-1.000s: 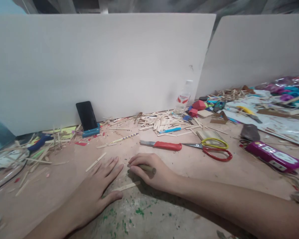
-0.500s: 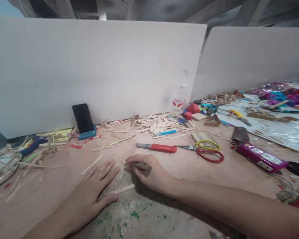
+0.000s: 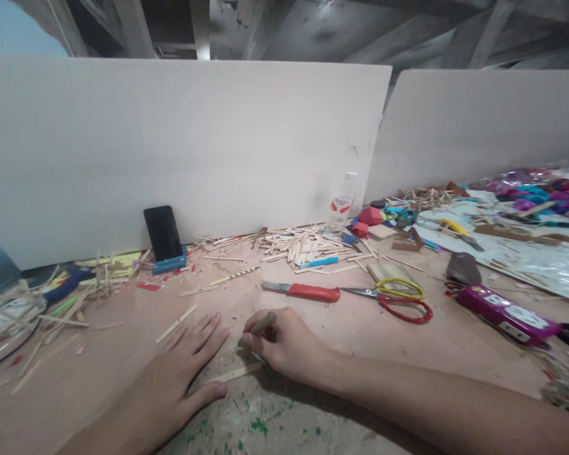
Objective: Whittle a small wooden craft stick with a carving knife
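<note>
While the left hand (image 3: 180,373) lay flat and open on the table (image 3: 123,354), its thumb by a wooden stick (image 3: 234,372), the right hand (image 3: 279,344) had tipped its gripped pencil-like tool (image 3: 264,323) up from lying flat a second earlier, tip lowered to the stick: likely marking it. Red-handled knife (image 3: 301,291) and scissors (image 3: 393,297) sat just beyond, untouched.

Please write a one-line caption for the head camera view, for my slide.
Right hand holds a pencil-like tool at a craft stick; left hand lies flat on the table.
</note>
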A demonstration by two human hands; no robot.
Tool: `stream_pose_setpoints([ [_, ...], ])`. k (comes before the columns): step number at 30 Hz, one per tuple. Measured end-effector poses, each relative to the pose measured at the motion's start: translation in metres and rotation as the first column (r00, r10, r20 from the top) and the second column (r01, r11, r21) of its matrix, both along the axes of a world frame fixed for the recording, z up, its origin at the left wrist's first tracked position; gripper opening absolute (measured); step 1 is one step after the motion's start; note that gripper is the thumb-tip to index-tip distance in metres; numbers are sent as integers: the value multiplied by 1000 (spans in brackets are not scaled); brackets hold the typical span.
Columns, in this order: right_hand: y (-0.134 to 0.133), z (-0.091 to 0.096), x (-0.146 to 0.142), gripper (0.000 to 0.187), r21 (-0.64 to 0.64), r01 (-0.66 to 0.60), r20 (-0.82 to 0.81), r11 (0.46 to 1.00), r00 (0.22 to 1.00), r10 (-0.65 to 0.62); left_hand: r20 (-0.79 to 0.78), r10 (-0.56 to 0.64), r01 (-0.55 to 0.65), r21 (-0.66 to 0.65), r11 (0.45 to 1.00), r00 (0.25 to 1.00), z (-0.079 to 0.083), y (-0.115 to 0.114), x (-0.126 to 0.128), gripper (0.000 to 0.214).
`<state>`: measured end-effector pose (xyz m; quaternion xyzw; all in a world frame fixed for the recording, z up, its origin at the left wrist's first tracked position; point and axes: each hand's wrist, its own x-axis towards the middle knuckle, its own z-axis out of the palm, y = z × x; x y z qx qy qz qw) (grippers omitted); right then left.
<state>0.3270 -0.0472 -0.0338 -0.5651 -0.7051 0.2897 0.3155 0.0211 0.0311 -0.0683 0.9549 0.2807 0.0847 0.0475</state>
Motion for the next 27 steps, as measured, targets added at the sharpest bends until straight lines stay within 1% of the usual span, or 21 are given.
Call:
stream_pose_setpoints([
  [2, 2, -1, 0, 30, -49, -8, 7, 999, 1000, 8, 10, -3, 3, 9, 1000, 1000, -2, 1, -1, 77],
  [4, 3, -2, 0, 30, -66, -4, 4, 998, 1000, 5, 22, -4, 4, 20, 1000, 1000, -4, 1, -2, 78],
  [8, 3, -3, -1, 30, -77, 2, 11, 997, 1000, -1, 22, -14, 14, 37, 999, 1000, -5, 1, -2, 82],
  [14, 2, -1, -2, 29, -75, 12, 34, 997, 999, -9, 22, -71, 69, 85, 994, 997, -2, 2, -1, 83],
  [20, 2, -2, -3, 28, -83, 23, 54, 996, 998, -19, -61, -114, 121, 129, 984, 992, -4, 11, 1, 81],
  [23, 3, -5, -2, 28, -88, 36, 60, 995, 998, -31, -49, -153, 160, 180, 971, 987, -11, 19, 0, 85],
  [27, 4, -11, -1, 25, -91, 36, 33, 995, 999, -33, -36, -185, 188, 250, 950, 982, -29, 30, -4, 100],
])
